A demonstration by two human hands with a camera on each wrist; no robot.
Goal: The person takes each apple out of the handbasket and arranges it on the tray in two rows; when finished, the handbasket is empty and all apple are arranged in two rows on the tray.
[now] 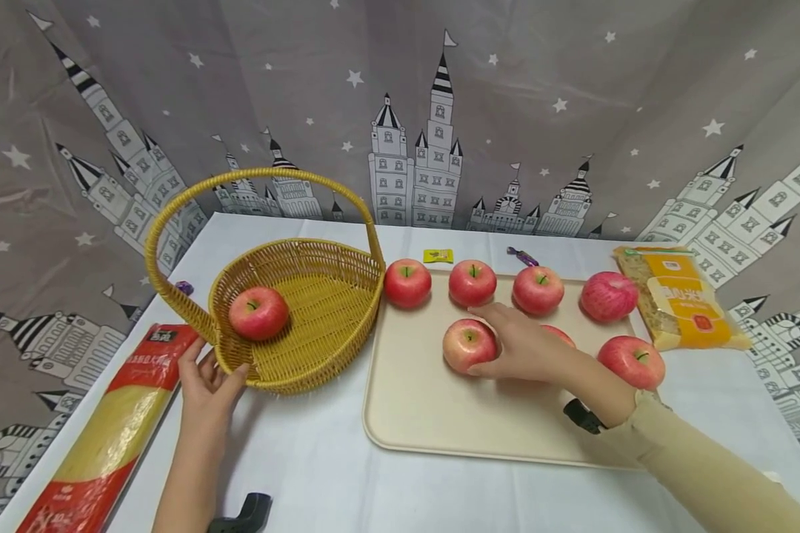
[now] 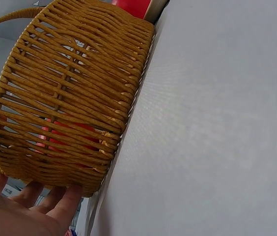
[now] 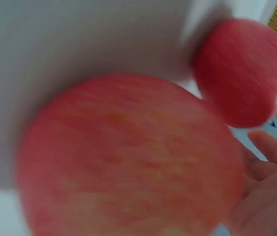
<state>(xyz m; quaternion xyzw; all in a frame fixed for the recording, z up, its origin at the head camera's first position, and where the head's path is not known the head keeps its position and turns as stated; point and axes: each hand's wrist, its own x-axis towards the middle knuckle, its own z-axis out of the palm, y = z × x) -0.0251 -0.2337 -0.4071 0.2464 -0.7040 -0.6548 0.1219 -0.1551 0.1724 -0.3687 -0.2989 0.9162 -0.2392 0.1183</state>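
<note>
A yellow wicker basket (image 1: 320, 296) with a tall handle holds one red apple (image 1: 258, 313). My left hand (image 1: 210, 385) grips the basket's near-left side, thumb at the rim and fingers against the outer wall. In the left wrist view, the fingers (image 2: 62, 209) lie along the weave. Over the beige tray (image 1: 427, 414), my right hand (image 1: 523, 344) reaches around the right side of a pale red apple (image 1: 465, 346), thumb and fingers spread about it. Another apple (image 1: 558, 334) is partly hidden under that hand; a large blurred apple (image 3: 128, 162) fills the right wrist view.
Several more apples (image 1: 472, 283) line the tray's back and right edges. A yellow packet (image 1: 683, 300) lies at the right, a long red-and-yellow packet (image 1: 116, 429) at the left. Behind the tray are a yellow wrapped sweet (image 1: 438, 256) and a purple one (image 1: 523, 257).
</note>
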